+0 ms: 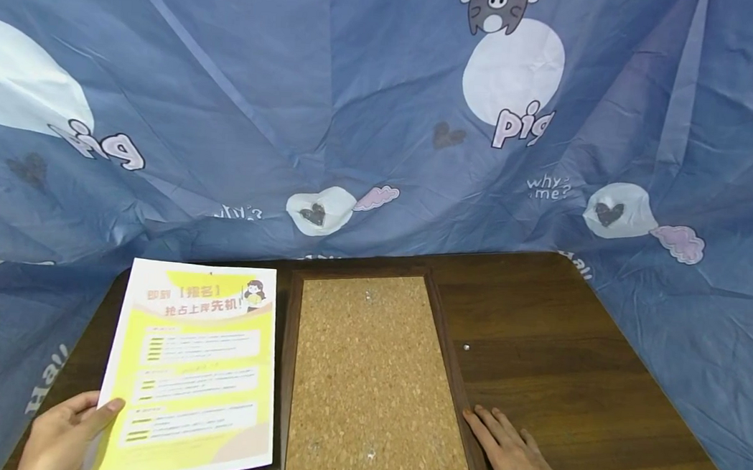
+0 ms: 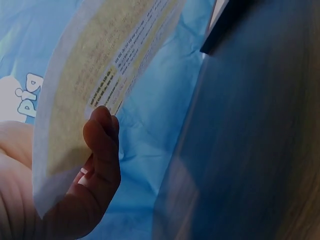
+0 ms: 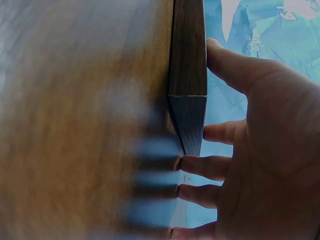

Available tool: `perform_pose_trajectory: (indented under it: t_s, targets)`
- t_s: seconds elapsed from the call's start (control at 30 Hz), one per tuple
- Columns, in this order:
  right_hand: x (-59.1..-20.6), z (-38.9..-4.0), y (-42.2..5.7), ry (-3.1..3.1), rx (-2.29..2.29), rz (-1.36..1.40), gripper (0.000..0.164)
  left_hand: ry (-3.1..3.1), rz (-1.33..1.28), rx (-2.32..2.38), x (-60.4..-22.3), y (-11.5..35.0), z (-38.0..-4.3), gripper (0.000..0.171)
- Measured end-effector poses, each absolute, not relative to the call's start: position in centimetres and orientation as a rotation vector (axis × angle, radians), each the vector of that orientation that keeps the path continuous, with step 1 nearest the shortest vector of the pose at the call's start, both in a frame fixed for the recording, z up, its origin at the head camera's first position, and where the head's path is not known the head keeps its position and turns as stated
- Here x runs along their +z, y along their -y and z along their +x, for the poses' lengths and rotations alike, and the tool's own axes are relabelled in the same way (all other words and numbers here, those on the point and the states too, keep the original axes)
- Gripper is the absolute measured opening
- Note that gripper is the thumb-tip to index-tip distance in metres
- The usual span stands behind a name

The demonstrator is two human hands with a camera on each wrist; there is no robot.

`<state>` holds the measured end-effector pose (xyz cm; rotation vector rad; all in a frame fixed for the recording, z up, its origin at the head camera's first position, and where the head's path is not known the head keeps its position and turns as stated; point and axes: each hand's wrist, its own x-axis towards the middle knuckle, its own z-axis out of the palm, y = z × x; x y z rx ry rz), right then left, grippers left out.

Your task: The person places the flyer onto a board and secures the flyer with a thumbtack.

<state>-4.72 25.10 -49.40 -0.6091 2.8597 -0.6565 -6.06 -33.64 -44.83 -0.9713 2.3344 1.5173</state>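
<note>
A yellow-and-white printed poster (image 1: 200, 368) is in my left hand (image 1: 67, 432), pinched at its lower left edge with the thumb on the printed face. In the left wrist view the poster (image 2: 75, 100) bends in a curve above the fingers. To its right a cork board (image 1: 374, 379) in a dark wooden frame lies on the table. My right hand (image 1: 512, 459) rests at the frame's lower right corner, thumb at the corner and other fingers spread. The right wrist view shows its fingertips along the frame's edge (image 3: 189, 55).
Small clear pins sit on the cork, one near the top (image 1: 368, 295) and one near the bottom (image 1: 372, 454). Another small pin (image 1: 467, 347) lies right of the frame on the dark wooden table (image 1: 569, 362). A blue patterned cloth (image 1: 261, 113) hangs behind.
</note>
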Motion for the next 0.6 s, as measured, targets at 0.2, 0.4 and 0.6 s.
perform_pose_trajectory:
  t_s: [0.2,0.4,0.6]
  targets:
    - [-49.3,-4.7,-25.2,-2.866,-0.639,-0.621,0.087,-2.193,-0.864,1.693,-44.6,32.7,-6.1,0.061]
    - [-49.3,-4.6,-25.2,-2.880,-0.624,-0.631,0.086,-2.088,-0.766,1.845,-44.4,31.3,-5.9,0.048]
    - [-49.4,-4.6,-25.1,-2.897,-0.616,-0.644,0.086,-2.012,-0.749,1.936,-44.2,30.0,-6.0,0.032]
